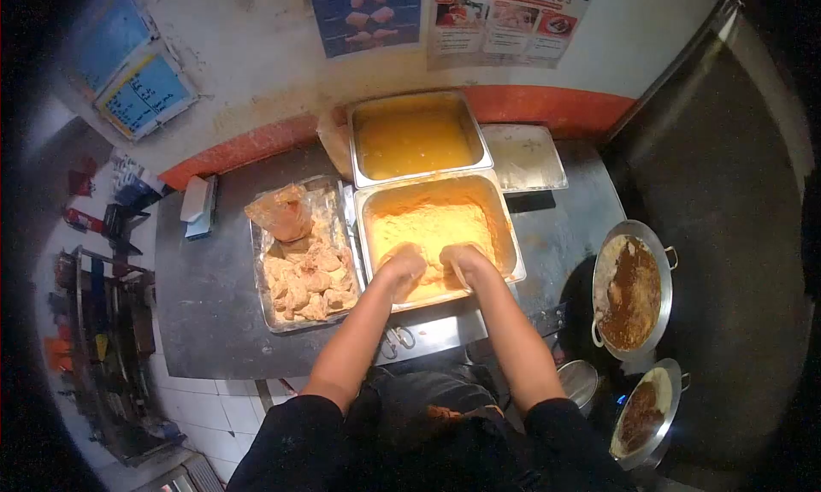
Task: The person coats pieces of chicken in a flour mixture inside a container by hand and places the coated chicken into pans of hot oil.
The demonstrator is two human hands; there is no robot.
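Note:
Both of my hands are in a deep metal pan [516, 254] of pale orange flour mix [432, 224]. On the left side of the pan, my left hand [404, 268] has curled fingers partly sunk in the mix. My right hand [464, 264] is a short way to its right, also curled, its fingertips in the mix. Whatever either hand holds is hidden. A second metal pan [489, 161] of yellow-orange liquid stands right behind. To the left, a clear tray [272, 324] carries coated chicken pieces [310, 280] and a plastic bag [282, 216].
A flat metal tray [526, 156] lies at the back right of the dark table [205, 304]. Two large pans [669, 300] with brown contents stand at the right, below table level. Scissors [398, 341] lie near the front edge. A shelf rack [79, 321] stands far left.

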